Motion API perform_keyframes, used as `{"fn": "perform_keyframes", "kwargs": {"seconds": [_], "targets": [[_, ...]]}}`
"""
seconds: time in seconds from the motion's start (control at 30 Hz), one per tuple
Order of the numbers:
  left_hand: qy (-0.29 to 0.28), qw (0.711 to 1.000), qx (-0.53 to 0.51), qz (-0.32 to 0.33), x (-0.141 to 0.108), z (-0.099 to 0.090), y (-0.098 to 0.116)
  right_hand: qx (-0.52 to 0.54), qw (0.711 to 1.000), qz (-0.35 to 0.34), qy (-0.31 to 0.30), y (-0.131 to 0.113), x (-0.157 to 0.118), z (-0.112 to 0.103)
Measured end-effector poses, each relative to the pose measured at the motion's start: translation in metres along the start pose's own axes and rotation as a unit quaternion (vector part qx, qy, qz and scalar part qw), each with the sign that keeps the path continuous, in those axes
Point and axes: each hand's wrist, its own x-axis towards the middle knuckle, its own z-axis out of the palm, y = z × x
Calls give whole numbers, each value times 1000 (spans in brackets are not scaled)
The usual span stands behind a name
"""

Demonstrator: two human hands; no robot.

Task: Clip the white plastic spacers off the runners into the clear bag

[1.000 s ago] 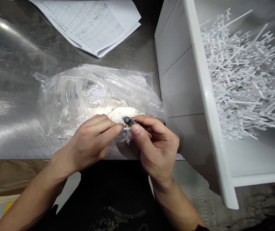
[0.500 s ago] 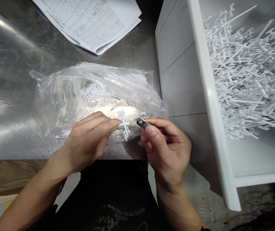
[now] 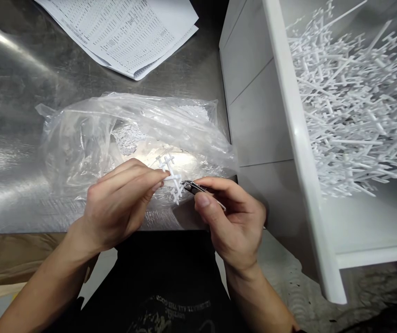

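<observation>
Glossy, wrinkled clear plastic bag (image 3: 80, 138)

The only view is the head view. It looks from above the person's dark shirt (image 3: 170, 277), forward and down, at close range. The shirt is at bottom centre, the metal table (image 3: 7, 115) at upper left.

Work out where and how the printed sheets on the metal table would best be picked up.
Probably pinch the printed sheets by the near corner, coming in low from the near side, thumb on top. They lie nearly flat on the metal table, but that corner juts toward the viewer and the layers look slightly parted beside it.
</observation>
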Motion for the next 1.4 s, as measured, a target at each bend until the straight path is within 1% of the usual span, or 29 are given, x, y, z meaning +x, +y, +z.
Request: {"fn": "perform_keyframes", "kwargs": {"seconds": [0.13,0.3,0.47,0.57,0.7,0.93,1.1,1.23,1.33,1.4], "targets": [[2,1000,7,7,0,1,-1,-18,1000,-12,-8,5,-2,-1],[-13,999,42,-1,4,2,1,-50,999,-21,8,9,-2,1],[-15,997,77,-19,6,2,3,-9,1000,-5,19,7,2,2],[-11,996,90,-16,5,2,1,18,1000,2,5,4,2,1],[-13,995,97,-5,5,3,0,25,999,-5,-23,-1,-1,1],[-21,997,79,-7,3,3,-1,15,999,-21,-30,0,-1,2],[-11,997,76,3,1,5,-4,7,999,-22,-37,0,-3,2],[-1,996,83,21,0,7,-5,-6,1000,-17,-22,2,-7,4],[-14,994,106,24,2,8,-5,0,1000,-5,-3,4,-7,8],[-20,993,113,18,3,8,-4,21,1000,15,-1,5,-5,9]]}}
